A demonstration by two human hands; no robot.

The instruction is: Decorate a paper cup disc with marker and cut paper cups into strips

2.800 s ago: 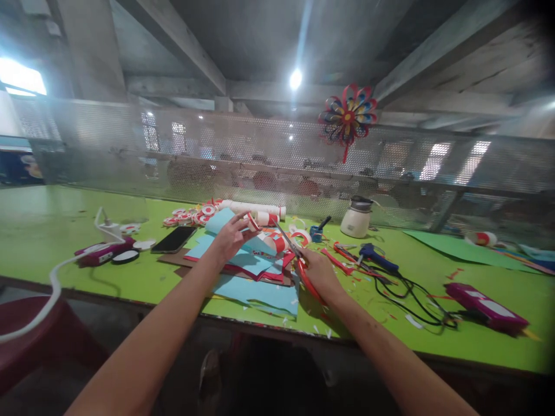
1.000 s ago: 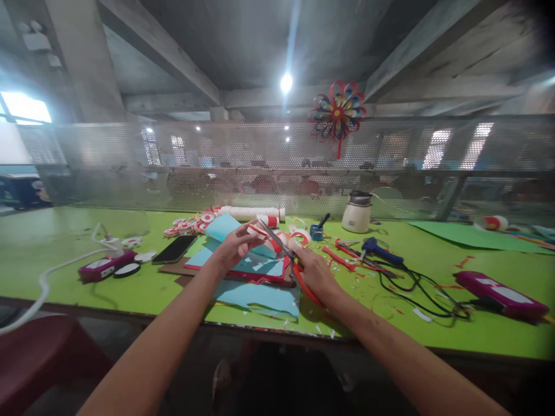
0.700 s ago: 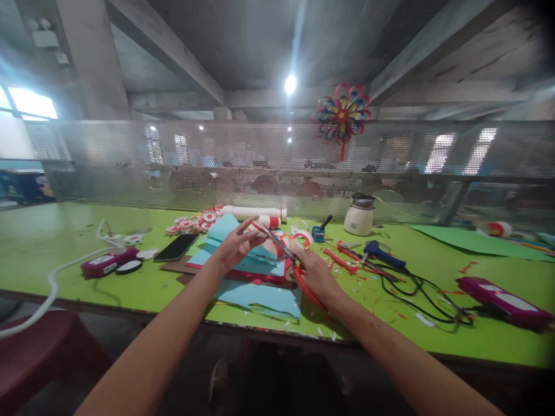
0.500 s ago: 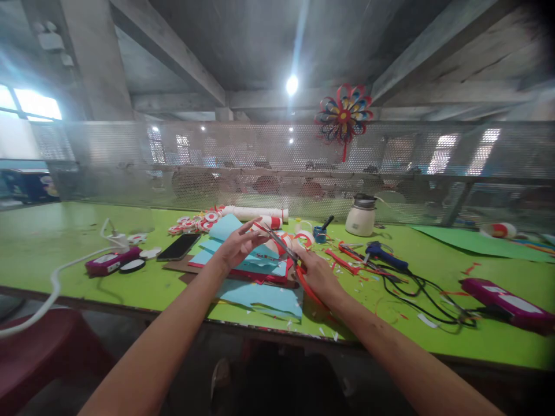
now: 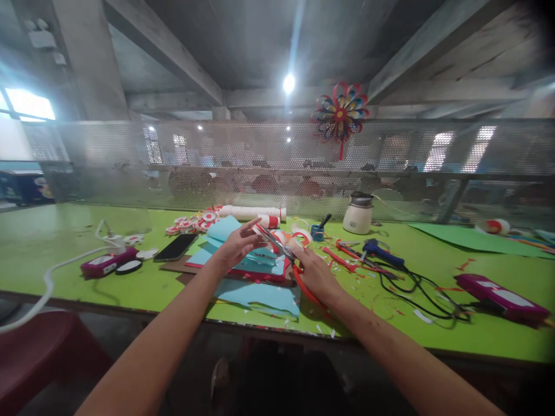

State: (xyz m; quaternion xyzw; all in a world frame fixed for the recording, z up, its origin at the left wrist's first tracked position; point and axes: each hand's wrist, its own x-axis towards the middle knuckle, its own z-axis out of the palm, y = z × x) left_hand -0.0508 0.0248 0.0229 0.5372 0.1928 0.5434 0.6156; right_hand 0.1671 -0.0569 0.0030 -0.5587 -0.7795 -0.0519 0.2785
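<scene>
My right hand [image 5: 318, 274] is closed around a pair of scissors [image 5: 299, 277] with orange-red handles. Their metal blades point up and left, over the light blue paper [image 5: 260, 297], towards my left hand. My left hand [image 5: 237, 247] has its fingers bent around a small red-and-white paper piece [image 5: 259, 230], beside the blade tips. That piece is partly covered by the fingers. Close behind the scissors are a red-and-white paper cup [image 5: 272, 221] and a red-and-white paper ring [image 5: 302, 237]. Red sheets and brown cardboard [image 5: 173, 266] lie under the blue paper.
Left of the paper lie a black phone [image 5: 176, 247] and a purple device [image 5: 106, 263]. On the right are a blue glue gun [image 5: 384, 253] with black cable, orange-handled pliers [image 5: 344, 249] and another purple device [image 5: 503, 296]. Behind stand a cream bottle [image 5: 358, 216] and a mesh screen [image 5: 243, 185].
The whole view has shifted slightly. The scissor blades sit a little closer to the small paper piece and look less spread. Both hands keep their holds.
</scene>
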